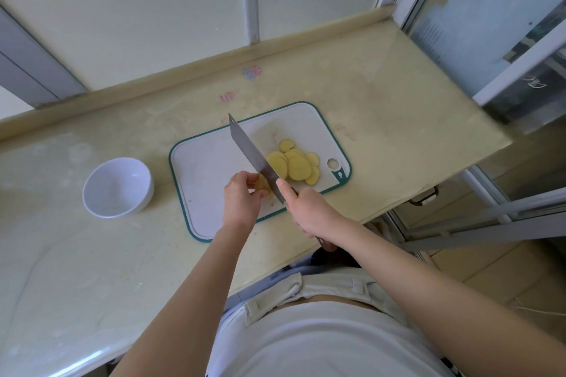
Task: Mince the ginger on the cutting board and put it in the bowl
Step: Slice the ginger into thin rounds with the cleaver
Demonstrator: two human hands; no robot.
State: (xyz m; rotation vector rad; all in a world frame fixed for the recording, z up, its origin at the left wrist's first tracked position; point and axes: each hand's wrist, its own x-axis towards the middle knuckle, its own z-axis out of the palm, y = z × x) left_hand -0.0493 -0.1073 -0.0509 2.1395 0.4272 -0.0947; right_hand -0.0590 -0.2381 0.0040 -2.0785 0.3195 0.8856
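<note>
While the round white bowl (118, 188) sits left of the teal-rimmed white cutting board (202, 174), the left hand (240, 200) pinches a yellow ginger stub (262, 186) just left of the broad steel cleaver (251, 150) (blade pointing away from the body), gripped by the right hand (309, 211); cut slices (297, 167) lie to its right.

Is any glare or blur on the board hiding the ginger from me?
Head view: soft daylight, no glare on the board; slices sharp; glare only on the counter at near left; wide-angle lens bows its edges; the ginger piece under the left hand is partly hidden by fingers and knife.
</note>
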